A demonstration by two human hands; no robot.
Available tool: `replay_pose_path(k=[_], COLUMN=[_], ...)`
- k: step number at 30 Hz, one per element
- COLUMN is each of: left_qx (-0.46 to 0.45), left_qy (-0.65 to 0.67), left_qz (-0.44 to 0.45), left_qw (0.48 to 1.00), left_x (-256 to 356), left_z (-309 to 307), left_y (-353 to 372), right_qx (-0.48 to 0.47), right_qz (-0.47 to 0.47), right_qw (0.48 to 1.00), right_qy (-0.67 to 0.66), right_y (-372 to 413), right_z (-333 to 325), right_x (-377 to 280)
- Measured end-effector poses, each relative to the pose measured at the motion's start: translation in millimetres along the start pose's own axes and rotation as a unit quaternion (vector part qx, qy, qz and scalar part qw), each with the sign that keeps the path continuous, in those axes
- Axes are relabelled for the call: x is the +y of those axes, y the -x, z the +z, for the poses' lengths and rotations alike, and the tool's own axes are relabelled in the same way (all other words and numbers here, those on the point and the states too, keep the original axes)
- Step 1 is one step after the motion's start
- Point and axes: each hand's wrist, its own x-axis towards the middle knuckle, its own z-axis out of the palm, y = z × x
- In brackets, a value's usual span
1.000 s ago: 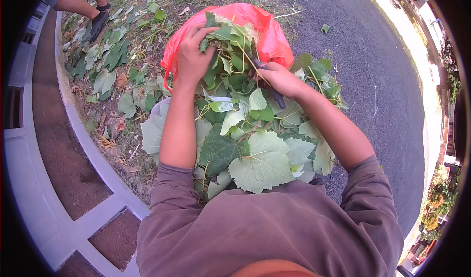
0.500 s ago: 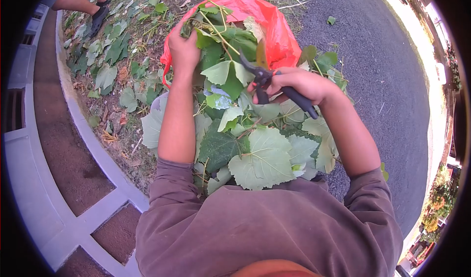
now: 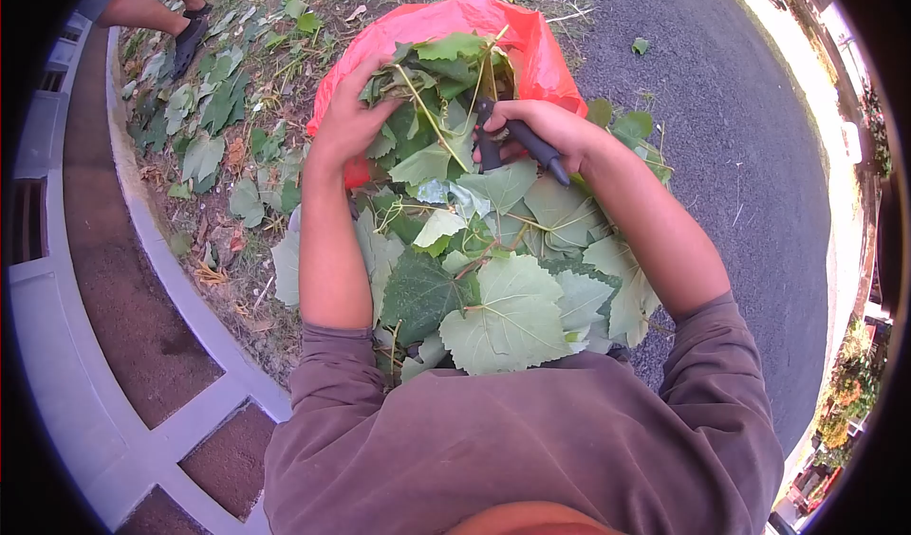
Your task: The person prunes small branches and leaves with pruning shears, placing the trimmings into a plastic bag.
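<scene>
My left hand is closed round a bunch of green leaves at the mouth of a red plastic bag. In my right hand are dark-handled pruning shears, their blades up against stems and partly hidden by leaves. A long pale stem slants down between the two hands. Large cut vine leaves are heaped below the hands, against my body, some showing pale undersides.
Leaves lie scattered on the dirt ground at the left, inside a pale curb. Another person's legs show at the upper left. Dark asphalt runs along the right.
My left hand has moved lower and opened its grip toward the viewer's side of the leaves. The shears have moved up and slightly left, into the stems. More leaves are bunched above the bag's opening.
</scene>
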Motion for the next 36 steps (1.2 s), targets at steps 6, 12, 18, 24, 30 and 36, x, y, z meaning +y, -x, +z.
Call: replay_pose_path(k=[6,12,18,24,30,36], left_qx=[0.040,0.050,-0.028,-0.071,-0.047,-0.008], left_qy=[-0.005,-0.011,0.069,0.126,0.093,0.143], left_qz=[-0.047,0.070,-0.064,-0.109,-0.125,-0.111], left_qw=[0.998,0.996,0.995,0.983,0.987,0.983], left_x=[26.5,14.8,21.6,-5.3,-19.4,-18.6], left_z=[5.6,4.1,0.5,-4.3,0.9,1.5], left_y=[-4.5,-2.5,2.0,-2.7,-5.5,-6.8], right_qx=[0.002,0.032,0.027,0.050,0.085,0.105], right_qz=[-0.012,0.015,0.035,0.019,-0.091,-0.087], right_qw=[1.000,0.999,0.998,0.998,0.992,0.990], right_qy=[0.026,0.021,0.035,0.029,-0.005,0.035], right_y=[-7.4,0.6,-0.9,-24.1,-57.5,-39.6], right_z=[-0.3,-1.2,-1.4,-0.9,6.8,18.8], right_x=[5.7,-0.8,-8.0,6.9,52.2,47.5])
